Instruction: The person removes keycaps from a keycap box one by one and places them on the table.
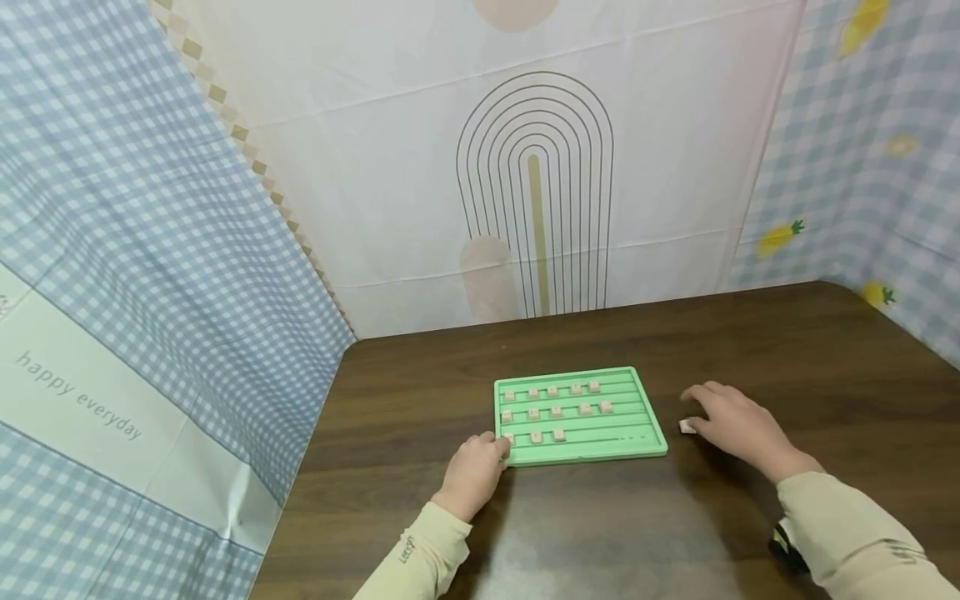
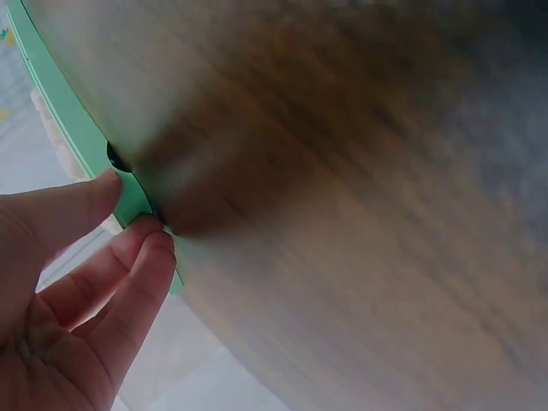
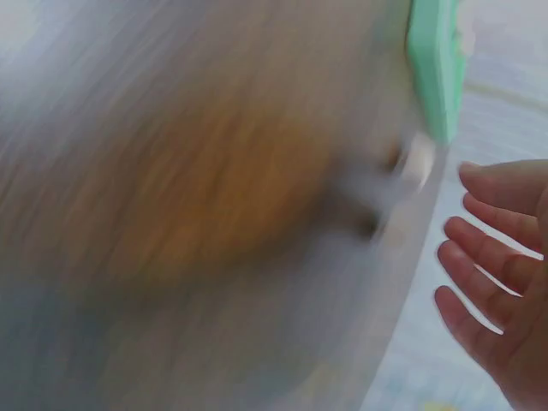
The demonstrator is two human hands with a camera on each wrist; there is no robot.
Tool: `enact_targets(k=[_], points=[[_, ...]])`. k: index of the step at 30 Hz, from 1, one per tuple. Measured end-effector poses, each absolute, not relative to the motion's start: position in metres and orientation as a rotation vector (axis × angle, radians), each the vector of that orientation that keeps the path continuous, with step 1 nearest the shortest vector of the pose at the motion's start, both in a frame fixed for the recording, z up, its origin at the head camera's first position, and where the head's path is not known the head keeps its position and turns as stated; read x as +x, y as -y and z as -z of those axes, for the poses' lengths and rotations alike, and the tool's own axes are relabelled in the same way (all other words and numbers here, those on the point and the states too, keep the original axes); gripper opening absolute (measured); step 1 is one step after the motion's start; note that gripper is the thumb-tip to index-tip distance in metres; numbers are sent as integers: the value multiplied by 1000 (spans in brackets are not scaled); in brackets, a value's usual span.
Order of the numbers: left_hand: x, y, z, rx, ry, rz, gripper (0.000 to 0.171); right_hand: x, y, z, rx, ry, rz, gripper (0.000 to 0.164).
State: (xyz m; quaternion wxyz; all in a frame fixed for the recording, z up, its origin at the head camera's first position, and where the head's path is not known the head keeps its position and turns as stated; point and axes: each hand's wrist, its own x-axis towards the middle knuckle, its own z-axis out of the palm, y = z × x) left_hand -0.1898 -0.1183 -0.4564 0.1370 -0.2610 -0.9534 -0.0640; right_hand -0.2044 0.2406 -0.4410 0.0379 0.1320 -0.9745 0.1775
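A light green board (image 1: 592,447) with raised ridges lies on the table, with small off-white square blocks (image 1: 558,434) in three rows on it. The lowest row holds fewer blocks and stops short of the right side. At the board's front left corner, my left hand (image 1: 474,473) pinches the rim; the left wrist view shows thumb (image 2: 94,201) and fingertips (image 2: 154,235) on the green edge (image 2: 130,199). To the right of the board lies a single whitish block (image 1: 687,427). My right hand (image 1: 738,423) is right over it, fingers spread and loosely bent, with nothing gripped in the right wrist view.
The dark brown wooden table (image 1: 405,392) carries everything. A white cloth (image 1: 390,183) with printed arches hangs behind it, and blue checked cloth (image 1: 172,167) hangs at the left. Beneath the right sleeve a dark object (image 1: 786,546) shows partly.
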Motion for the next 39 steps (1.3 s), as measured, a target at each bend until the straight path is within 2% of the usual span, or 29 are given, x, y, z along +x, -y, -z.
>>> enact_targets(k=[8, 18, 24, 32, 39], points=[[-189, 118, 456, -724, 2783, 179, 11, -222, -164, 434, 632, 2897, -561, 18], [-188, 117, 463, -747, 2747, 139, 12, -220, -95, 464, 796, 2874, -485, 19], [-191, 119, 462, -745, 2725, 99, 12, -223, -85, 468, 829, 2769, -375, 6], [-189, 119, 460, -743, 2693, 118, 11, -223, -84, 468, 840, 2749, -328, 6], [-190, 119, 461, -747, 2704, 132, 9, -224, -102, 450, 822, 2623, -312, 10]])
